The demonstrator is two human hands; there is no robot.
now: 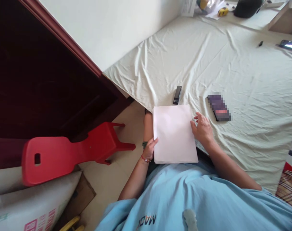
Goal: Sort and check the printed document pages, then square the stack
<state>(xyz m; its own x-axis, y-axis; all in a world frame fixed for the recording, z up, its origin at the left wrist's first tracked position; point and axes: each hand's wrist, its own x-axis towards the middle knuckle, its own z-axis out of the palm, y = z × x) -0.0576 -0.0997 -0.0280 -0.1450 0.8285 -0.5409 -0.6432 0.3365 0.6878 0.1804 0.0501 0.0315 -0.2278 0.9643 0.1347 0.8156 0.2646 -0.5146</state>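
A stack of white paper sheets (176, 134) lies across my lap at the edge of the cloth-covered surface. My left hand (150, 148) grips its left edge, the thumb on top and the fingers hidden underneath. Beside the right edge is my right hand (203, 129), its fingers loosely bent and apart, with nothing visible in them. The thumb and fingertips are very close to the paper; whether they touch it I cannot tell. Just beyond the far edge of the stack is a small black device with a screen (177, 95). A blurred-out phone (219, 107) rests to the right.
A light, wrinkled cloth (252, 83) covers the wide surface. At its far end are a yellow tape measure (223, 12) and a black helmet-like object (248, 8). To the left stand a red plastic chair (83, 152) and a printed white sack (32, 205).
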